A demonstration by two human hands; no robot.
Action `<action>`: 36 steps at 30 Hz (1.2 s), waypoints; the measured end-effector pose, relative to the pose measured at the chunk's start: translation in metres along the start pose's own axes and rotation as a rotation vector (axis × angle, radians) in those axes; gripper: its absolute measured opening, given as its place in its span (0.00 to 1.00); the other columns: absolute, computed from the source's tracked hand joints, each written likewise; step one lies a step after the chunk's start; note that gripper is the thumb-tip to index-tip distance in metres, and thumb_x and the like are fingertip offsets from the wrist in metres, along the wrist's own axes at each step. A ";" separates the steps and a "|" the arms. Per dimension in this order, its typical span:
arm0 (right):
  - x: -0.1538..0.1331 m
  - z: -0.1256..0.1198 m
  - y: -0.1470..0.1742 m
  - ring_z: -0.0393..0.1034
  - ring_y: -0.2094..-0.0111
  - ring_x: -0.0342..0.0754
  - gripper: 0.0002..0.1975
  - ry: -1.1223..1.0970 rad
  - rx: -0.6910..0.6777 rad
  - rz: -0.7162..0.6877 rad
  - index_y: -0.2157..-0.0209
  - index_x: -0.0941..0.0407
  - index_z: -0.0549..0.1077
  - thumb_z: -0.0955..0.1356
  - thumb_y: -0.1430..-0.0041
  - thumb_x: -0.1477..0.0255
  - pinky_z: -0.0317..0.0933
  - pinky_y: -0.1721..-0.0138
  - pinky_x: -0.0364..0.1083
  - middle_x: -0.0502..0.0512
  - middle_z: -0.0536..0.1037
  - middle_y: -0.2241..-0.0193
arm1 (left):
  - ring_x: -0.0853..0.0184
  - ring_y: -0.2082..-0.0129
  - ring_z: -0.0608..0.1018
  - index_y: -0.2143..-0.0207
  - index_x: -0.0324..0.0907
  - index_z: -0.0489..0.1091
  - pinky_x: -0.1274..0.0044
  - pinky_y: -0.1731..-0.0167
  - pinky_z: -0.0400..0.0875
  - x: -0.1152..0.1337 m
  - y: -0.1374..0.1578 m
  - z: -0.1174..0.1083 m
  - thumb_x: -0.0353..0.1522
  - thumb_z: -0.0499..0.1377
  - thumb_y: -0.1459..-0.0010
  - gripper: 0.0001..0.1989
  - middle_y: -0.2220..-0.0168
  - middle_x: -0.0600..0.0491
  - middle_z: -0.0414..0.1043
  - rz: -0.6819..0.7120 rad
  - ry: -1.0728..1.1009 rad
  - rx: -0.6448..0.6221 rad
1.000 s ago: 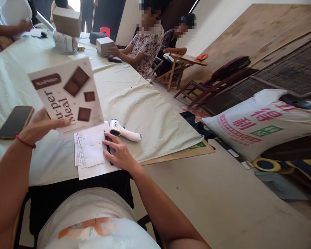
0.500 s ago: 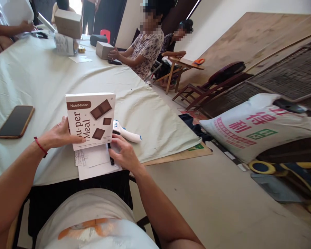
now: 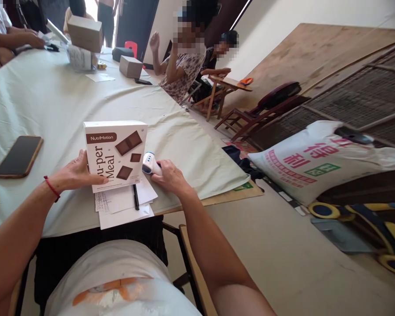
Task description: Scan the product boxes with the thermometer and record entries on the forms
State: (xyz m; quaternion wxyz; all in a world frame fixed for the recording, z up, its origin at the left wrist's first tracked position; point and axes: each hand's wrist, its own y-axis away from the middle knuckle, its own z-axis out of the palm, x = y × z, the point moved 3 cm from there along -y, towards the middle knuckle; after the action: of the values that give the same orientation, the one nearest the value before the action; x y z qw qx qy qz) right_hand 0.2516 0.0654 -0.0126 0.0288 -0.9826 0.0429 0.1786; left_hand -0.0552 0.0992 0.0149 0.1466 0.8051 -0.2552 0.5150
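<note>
My left hand (image 3: 80, 172) grips the left side of a white and brown NutriMotion box (image 3: 116, 153), its thumb across the front. The box is held upright near the table's front edge. Just to its right, my right hand (image 3: 171, 176) has its fingers wrapped round the handle of a white and blue infrared thermometer (image 3: 150, 162), which lies low at the table. Below the box are sheets of paper (image 3: 113, 206), partly covered by it, with a black pen (image 3: 136, 197) on top.
A phone (image 3: 19, 156) lies on the cloth-covered table (image 3: 52, 105) at left. Cardboard boxes (image 3: 131, 67) stand at the far end, where other people (image 3: 186, 66) sit. A white printed sack (image 3: 292, 160) and a wooden chair (image 3: 250, 116) are to the right.
My right hand has left the box's lower right corner and moved right onto the thermometer. A person across the table has let go of a cardboard box and raised their hands.
</note>
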 end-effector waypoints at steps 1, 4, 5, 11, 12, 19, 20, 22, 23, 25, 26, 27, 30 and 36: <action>0.000 -0.002 0.004 0.69 0.49 0.58 0.22 -0.134 0.076 0.030 0.51 0.61 0.73 0.68 0.50 0.72 0.62 0.46 0.53 0.66 0.75 0.53 | 0.44 0.42 0.74 0.38 0.47 0.62 0.52 0.46 0.72 -0.001 0.000 0.000 0.45 0.73 0.57 0.45 0.46 0.45 0.72 0.004 -0.009 0.006; -0.013 -0.011 0.024 0.70 0.61 0.52 0.21 -0.715 0.257 0.106 0.57 0.58 0.72 0.70 0.52 0.64 0.66 0.56 0.52 0.59 0.75 0.61 | 0.43 0.41 0.73 0.38 0.47 0.61 0.52 0.45 0.72 -0.005 -0.001 -0.002 0.45 0.74 0.58 0.46 0.45 0.45 0.72 0.033 -0.038 0.026; -0.022 -0.013 0.033 0.68 0.66 0.49 0.21 -0.933 0.269 0.118 0.59 0.57 0.72 0.70 0.52 0.60 0.65 0.62 0.50 0.56 0.75 0.64 | 0.43 0.40 0.72 0.38 0.47 0.61 0.53 0.45 0.72 -0.006 -0.001 -0.002 0.45 0.74 0.58 0.46 0.45 0.45 0.72 0.043 -0.044 0.028; -0.099 -0.013 0.089 0.64 0.72 0.44 0.19 -1.617 0.000 -0.038 0.63 0.55 0.74 0.75 0.56 0.60 0.62 0.70 0.47 0.55 0.75 0.64 | 0.44 0.43 0.74 0.39 0.46 0.63 0.53 0.47 0.73 -0.009 0.001 -0.005 0.47 0.73 0.56 0.43 0.46 0.45 0.72 -0.037 -0.089 0.038; -0.106 -0.007 0.094 0.64 0.72 0.45 0.18 -1.633 -0.072 -0.038 0.65 0.55 0.75 0.75 0.56 0.60 0.61 0.70 0.47 0.55 0.75 0.66 | 0.45 0.44 0.75 0.40 0.46 0.63 0.53 0.47 0.73 -0.009 0.001 -0.005 0.47 0.72 0.56 0.43 0.47 0.45 0.73 -0.051 -0.094 0.038; -0.094 0.037 0.093 0.59 0.74 0.43 0.15 -1.512 -0.205 0.198 0.70 0.56 0.74 0.75 0.56 0.61 0.55 0.71 0.45 0.49 0.70 0.77 | 0.47 0.45 0.76 0.43 0.44 0.65 0.54 0.47 0.74 0.000 -0.001 -0.001 0.49 0.70 0.53 0.38 0.47 0.45 0.73 -0.028 -0.086 0.027; -0.091 0.040 0.091 0.60 0.74 0.43 0.16 -1.504 -0.204 0.211 0.70 0.56 0.74 0.75 0.57 0.61 0.55 0.71 0.44 0.49 0.70 0.77 | 0.46 0.45 0.75 0.43 0.43 0.65 0.54 0.47 0.73 0.001 -0.001 -0.001 0.49 0.69 0.53 0.38 0.46 0.45 0.73 -0.037 -0.097 0.031; -0.089 0.042 0.089 0.61 0.74 0.43 0.17 -1.494 -0.217 0.227 0.71 0.56 0.74 0.75 0.58 0.59 0.55 0.70 0.44 0.50 0.72 0.76 | 0.46 0.45 0.75 0.44 0.43 0.65 0.53 0.46 0.72 0.003 0.000 -0.002 0.50 0.69 0.52 0.38 0.45 0.44 0.73 -0.070 -0.128 0.039; -0.090 0.043 0.088 0.61 0.74 0.43 0.18 -1.486 -0.225 0.232 0.72 0.56 0.73 0.75 0.58 0.57 0.55 0.70 0.44 0.50 0.72 0.77 | 0.46 0.44 0.74 0.43 0.42 0.64 0.53 0.45 0.71 0.003 0.001 -0.002 0.50 0.68 0.52 0.38 0.45 0.44 0.72 -0.084 -0.140 0.042; -0.090 0.044 0.087 0.61 0.75 0.43 0.19 -1.463 -0.230 0.242 0.74 0.56 0.72 0.75 0.58 0.56 0.55 0.71 0.44 0.50 0.71 0.78 | 0.45 0.43 0.74 0.41 0.42 0.62 0.53 0.45 0.71 0.003 0.001 -0.003 0.50 0.67 0.51 0.39 0.44 0.43 0.72 -0.088 -0.140 0.036; -0.091 0.044 0.086 0.60 0.76 0.42 0.19 -1.451 -0.225 0.248 0.75 0.56 0.71 0.75 0.58 0.56 0.55 0.71 0.45 0.50 0.71 0.79 | 0.45 0.43 0.73 0.41 0.42 0.61 0.53 0.44 0.70 0.003 0.001 -0.004 0.50 0.67 0.51 0.40 0.43 0.43 0.72 -0.082 -0.130 0.028; -0.091 0.044 0.086 0.60 0.76 0.42 0.19 -1.441 -0.218 0.253 0.76 0.56 0.71 0.75 0.58 0.56 0.55 0.72 0.45 0.49 0.70 0.79 | 0.45 0.43 0.73 0.41 0.42 0.61 0.53 0.44 0.70 0.002 0.001 -0.004 0.51 0.67 0.51 0.40 0.43 0.43 0.71 -0.074 -0.121 0.024; -0.093 0.042 0.085 0.60 0.78 0.42 0.19 -1.435 -0.221 0.261 0.75 0.56 0.70 0.75 0.58 0.56 0.55 0.74 0.45 0.49 0.70 0.79 | 0.46 0.41 0.72 0.41 0.43 0.64 0.53 0.42 0.69 0.000 -0.001 -0.005 0.50 0.68 0.50 0.38 0.41 0.44 0.70 -0.052 -0.096 0.013; -0.099 0.036 0.085 0.61 0.78 0.42 0.19 -1.475 -0.249 0.300 0.75 0.55 0.70 0.75 0.61 0.57 0.58 0.75 0.44 0.49 0.70 0.79 | 0.47 0.38 0.70 0.40 0.41 0.64 0.55 0.41 0.68 -0.003 -0.002 -0.005 0.50 0.68 0.48 0.38 0.39 0.43 0.69 -0.053 -0.045 -0.007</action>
State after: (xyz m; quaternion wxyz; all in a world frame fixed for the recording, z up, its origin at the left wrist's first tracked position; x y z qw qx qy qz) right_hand 0.1384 -0.0091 -0.0142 -0.0855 -0.5886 0.1252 0.7941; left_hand -0.0583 0.1044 0.0145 0.1570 0.8224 -0.2388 0.4919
